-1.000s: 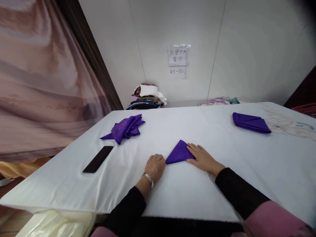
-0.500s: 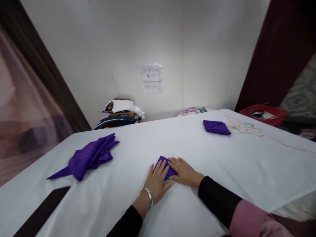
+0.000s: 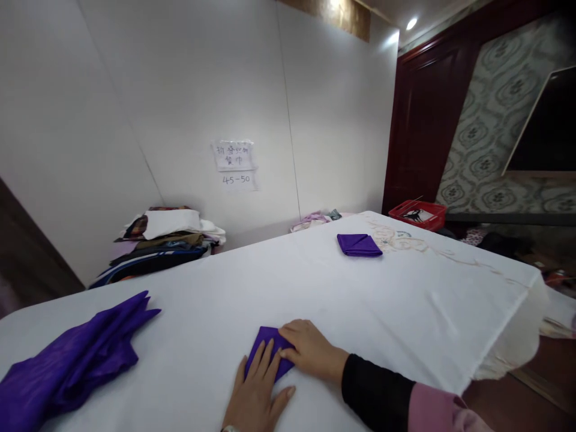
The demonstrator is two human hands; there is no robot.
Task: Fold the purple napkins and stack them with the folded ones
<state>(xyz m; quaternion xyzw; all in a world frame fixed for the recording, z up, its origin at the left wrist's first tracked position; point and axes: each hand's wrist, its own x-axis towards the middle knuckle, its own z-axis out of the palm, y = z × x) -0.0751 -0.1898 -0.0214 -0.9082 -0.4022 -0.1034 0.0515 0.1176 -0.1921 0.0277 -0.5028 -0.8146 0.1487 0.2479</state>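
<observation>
A small folded purple napkin (image 3: 269,337) lies flat on the white tablecloth in front of me. My left hand (image 3: 254,390) rests on its left part, palm down, fingers stretched out and the thumb apart. At the napkin's right edge, my right hand (image 3: 315,351) has its fingers and thumb closed on the cloth. The fingertips hide part of that edge. Farther back on the right sits another folded purple napkin (image 3: 360,245), squared off and neat. To the left lies a crumpled heap of purple cloth (image 3: 85,354), running out of view at the lower left.
Piled clothes and fabrics (image 3: 157,243) stand beyond the table's back left edge. More cloth (image 3: 315,221) lies behind the back edge. A red plastic basket (image 3: 432,219) is past the far right corner. The white tablecloth (image 3: 405,312) hangs over the right edge. Handwritten paper (image 3: 234,165) is on the wall.
The view has swung to the right and up, so things appear farther left. My right hand's fingers, laid flat before, are now bent around the napkin's right edge. My left hand stays flat on it.
</observation>
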